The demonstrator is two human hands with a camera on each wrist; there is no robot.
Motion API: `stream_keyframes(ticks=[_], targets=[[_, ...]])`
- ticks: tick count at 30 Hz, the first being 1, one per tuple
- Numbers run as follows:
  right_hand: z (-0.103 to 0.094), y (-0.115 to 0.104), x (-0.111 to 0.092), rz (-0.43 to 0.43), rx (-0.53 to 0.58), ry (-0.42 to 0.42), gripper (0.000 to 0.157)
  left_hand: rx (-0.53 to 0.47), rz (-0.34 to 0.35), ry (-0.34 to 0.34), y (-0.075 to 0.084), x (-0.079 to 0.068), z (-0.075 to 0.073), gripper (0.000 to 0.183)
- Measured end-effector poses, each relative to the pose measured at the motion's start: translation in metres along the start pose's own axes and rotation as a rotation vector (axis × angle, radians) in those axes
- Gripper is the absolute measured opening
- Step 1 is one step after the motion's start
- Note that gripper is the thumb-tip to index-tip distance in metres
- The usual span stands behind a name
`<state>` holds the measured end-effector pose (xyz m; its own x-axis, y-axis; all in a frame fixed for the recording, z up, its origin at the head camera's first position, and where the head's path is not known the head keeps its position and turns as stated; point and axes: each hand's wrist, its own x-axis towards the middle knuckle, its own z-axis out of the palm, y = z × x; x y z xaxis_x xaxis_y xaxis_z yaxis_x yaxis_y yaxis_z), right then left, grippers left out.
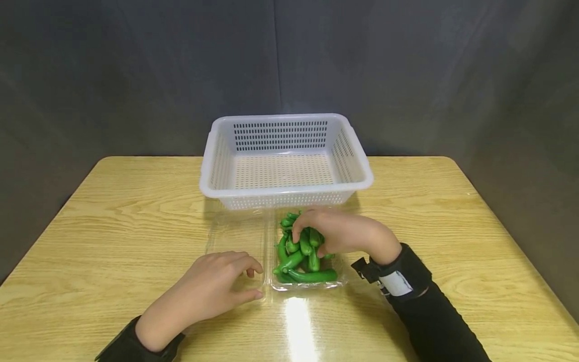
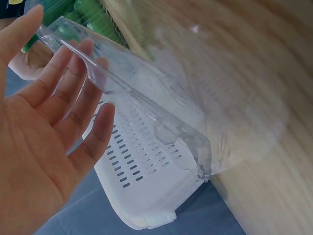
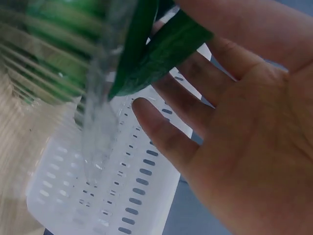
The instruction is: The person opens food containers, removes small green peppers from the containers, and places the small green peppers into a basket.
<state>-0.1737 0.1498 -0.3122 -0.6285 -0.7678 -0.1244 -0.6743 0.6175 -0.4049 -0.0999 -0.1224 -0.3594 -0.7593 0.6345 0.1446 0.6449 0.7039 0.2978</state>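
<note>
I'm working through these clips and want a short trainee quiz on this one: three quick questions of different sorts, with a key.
1. Multiple choice: which hand is at the peppers? A) left B) right C) both

2. True or false: from where the person sits or stands, the basket is beyond the tray.

3. Fill in: as the person sees it, the open lid lies to the ____ of the tray.

Key: 1. B, the right hand; the left hand is by the lid. 2. True. 3. Left.
</note>
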Motion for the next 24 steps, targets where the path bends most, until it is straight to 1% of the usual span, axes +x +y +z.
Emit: stream_keyframes(ticks=[4, 10, 14, 18, 24], targets=[[0.003, 0.0007, 0.0015, -0.021, 0.013, 0.009, 0.048, 0.004, 0.005, -0.002, -0.0003, -0.0002, 0.0001, 0.033], [0.0031, 0.0034, 0.002, -0.031, 0.064, -0.006, 0.041, 0.013, 0.01, 0.005, -0.0012, 0.0005, -0.0001, 0.033], [0.0032, 0.004, 0.0023, -0.049, 0.049, -0.007, 0.033, 0.01, 0.011, 0.008, -0.0009, 0.0004, 0.0004, 0.033], [0.0038, 0.0025, 0.0029, -0.062, 0.028, 0.022, 0.027, 0.009, 0.008, 0.005, -0.0006, 0.0002, 0.0006, 0.033], [0.0015, 0.0005, 0.0028, -0.071, 0.021, 0.092, 0.024, 0.021, -0.011, -0.007, -0.0006, -0.0006, -0.0002, 0.033]])
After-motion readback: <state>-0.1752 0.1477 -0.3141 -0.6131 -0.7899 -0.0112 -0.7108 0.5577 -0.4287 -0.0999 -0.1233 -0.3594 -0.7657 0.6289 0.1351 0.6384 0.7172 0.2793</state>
